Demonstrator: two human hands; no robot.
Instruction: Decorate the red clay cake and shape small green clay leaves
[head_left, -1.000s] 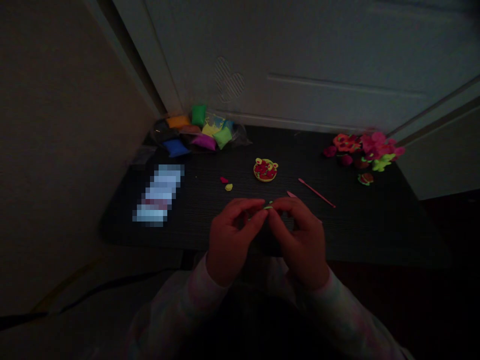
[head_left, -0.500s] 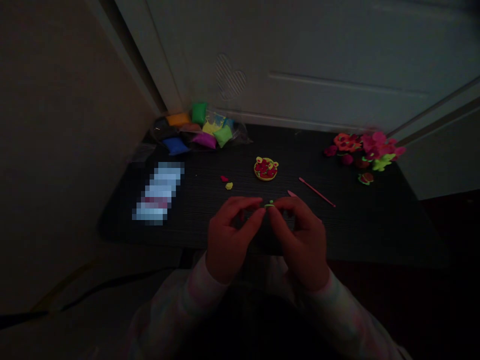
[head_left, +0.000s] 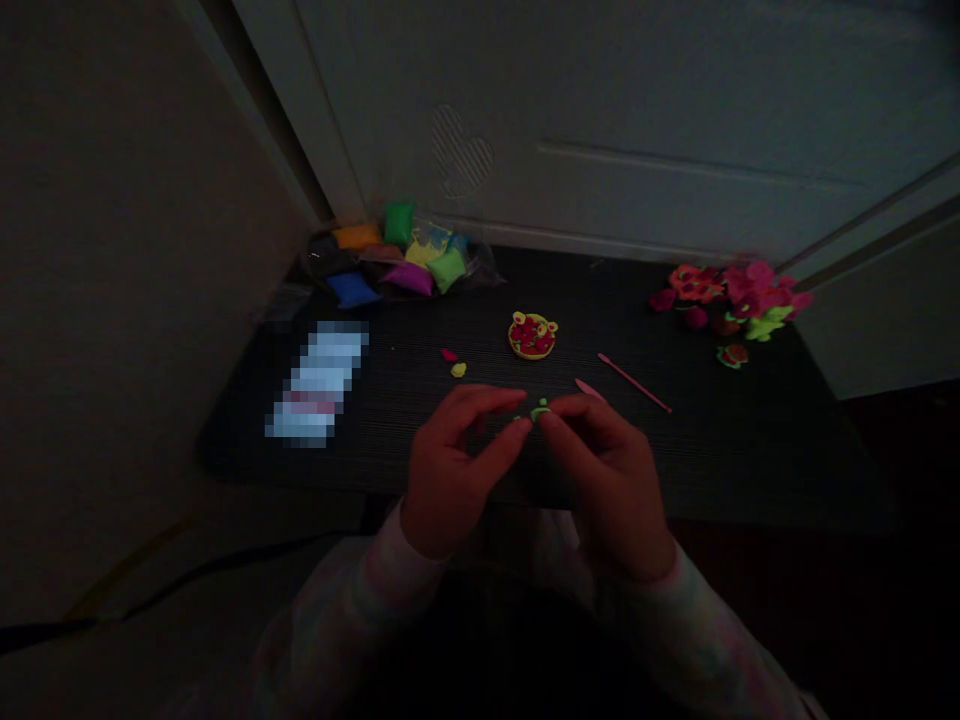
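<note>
Over the front of the dark table, my right hand (head_left: 611,465) pinches a small piece of green clay (head_left: 539,411) between thumb and forefinger. A tiny rounded bit stands on top of it. My left hand (head_left: 461,460) is just to the left, its thumb and forefinger apart. A green speck shows by the left thumb tip, too small to make out. Beyond the hands sits a small round yellow-rimmed clay piece (head_left: 532,337) with a red filling and yellow bits on it. Red (head_left: 448,355) and yellow (head_left: 458,370) clay lumps lie to its left.
A pink stick tool (head_left: 635,383) and a pink blade-like tool (head_left: 589,389) lie right of centre. Colourful clay packets (head_left: 409,279) sit at the back left, above a blurred-out bright rectangle (head_left: 319,382). Clay flowers (head_left: 757,290) stand at the back right, before a white panel.
My left thumb and forefinger have parted slightly and drawn back left from the green clay. The green clay stays in my right fingers, showing a little more of itself.
</note>
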